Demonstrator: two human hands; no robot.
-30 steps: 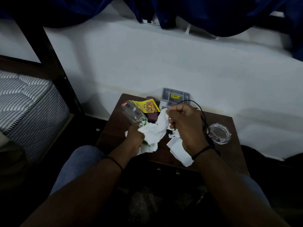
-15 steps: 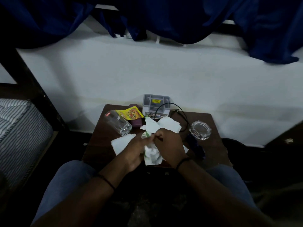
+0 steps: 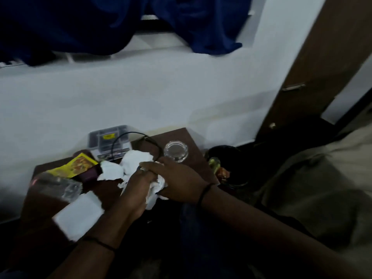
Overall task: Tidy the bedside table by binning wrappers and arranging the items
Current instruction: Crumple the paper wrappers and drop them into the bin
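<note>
no text can be read: the yellow label [image 3: 108,136] on the grey box [image 3: 109,140] is blurred.

On the desk [image 3: 187,137]: one yellow wrapper [image 3: 77,165], one lying drinking glass [image 3: 58,186], one glass ashtray [image 3: 176,151], one grey box [image 3: 108,140], one black cable [image 3: 136,135], several white tissues [image 3: 134,161]; two hands.

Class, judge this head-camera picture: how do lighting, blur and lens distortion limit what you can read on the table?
Head view: dim light, dark foreground; motion blur smears the lying glass and yellow packet; the wide lens bends the door; the white tissues stand out.
</note>
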